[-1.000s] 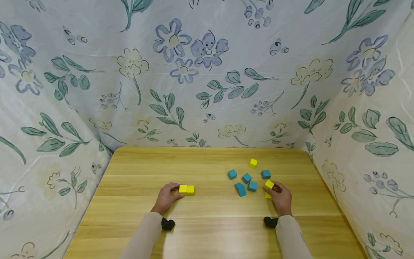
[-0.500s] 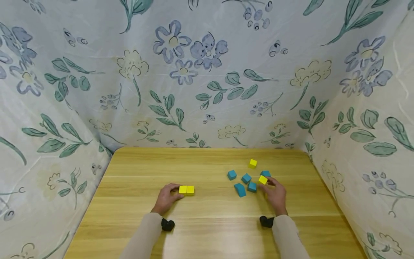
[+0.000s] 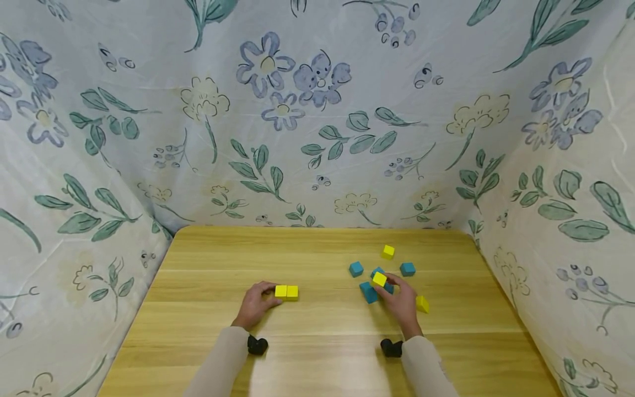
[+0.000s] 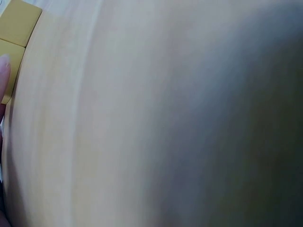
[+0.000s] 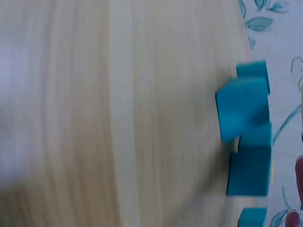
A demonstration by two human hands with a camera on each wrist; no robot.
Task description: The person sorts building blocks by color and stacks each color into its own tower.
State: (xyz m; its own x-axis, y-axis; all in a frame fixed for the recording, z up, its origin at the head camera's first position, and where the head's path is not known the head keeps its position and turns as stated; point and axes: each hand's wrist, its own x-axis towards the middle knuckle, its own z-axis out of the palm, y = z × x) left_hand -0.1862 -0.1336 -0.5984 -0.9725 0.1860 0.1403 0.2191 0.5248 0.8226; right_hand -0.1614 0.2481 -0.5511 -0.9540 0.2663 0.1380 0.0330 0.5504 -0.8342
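My left hand (image 3: 255,305) pinches the left one of two yellow cubes (image 3: 286,293) that sit side by side on the table, fingers behind it and thumb in front. The left wrist view shows these yellow cubes (image 4: 19,23) at its upper left corner, with a fingertip against the nearer one. My right hand (image 3: 403,306) holds another yellow cube (image 3: 379,279) between thumb and fingers, over the group of blue blocks. In this group a slanted blue block (image 3: 369,292) lies at the front left; other blue cubes are partly hidden by the hand and its cube.
Further blue cubes lie to the left (image 3: 356,269) and right (image 3: 408,269) of the group. One yellow cube (image 3: 388,252) is farther back, and a slanted yellow block (image 3: 422,304) is right of my right hand. Flowered cloth (image 3: 317,138) hangs around the wooden table (image 3: 223,248).
My right hand has carried its yellow cube leftward over the blue blocks, uncovering the slanted yellow block at its right. The left hand and its two cubes stay in place.
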